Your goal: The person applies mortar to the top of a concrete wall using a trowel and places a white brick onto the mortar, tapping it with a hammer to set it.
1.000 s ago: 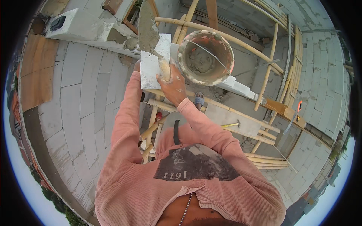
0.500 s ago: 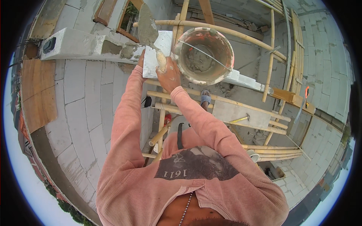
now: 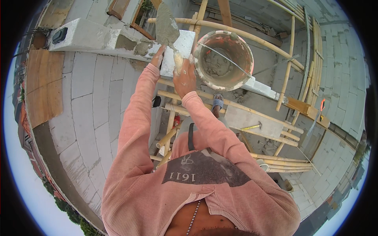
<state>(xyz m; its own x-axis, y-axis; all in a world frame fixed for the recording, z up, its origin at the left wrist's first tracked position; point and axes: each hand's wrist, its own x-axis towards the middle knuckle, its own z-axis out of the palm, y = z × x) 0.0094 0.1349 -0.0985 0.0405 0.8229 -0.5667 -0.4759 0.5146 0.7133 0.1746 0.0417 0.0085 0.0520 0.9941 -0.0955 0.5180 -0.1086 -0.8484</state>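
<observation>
Head view: the right hand is gripping a pale-handled, mortar-coated trowel over the white rectangular block, lying beside a round, mortar-stained bucket. The left hand is touching the block's left edge, finger closure unclear. Even pressure should be keeping it level.

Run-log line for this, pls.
left hand: at white block, left side | right hand: holds trowel at block's right side | mortar bucket: right of block
</observation>
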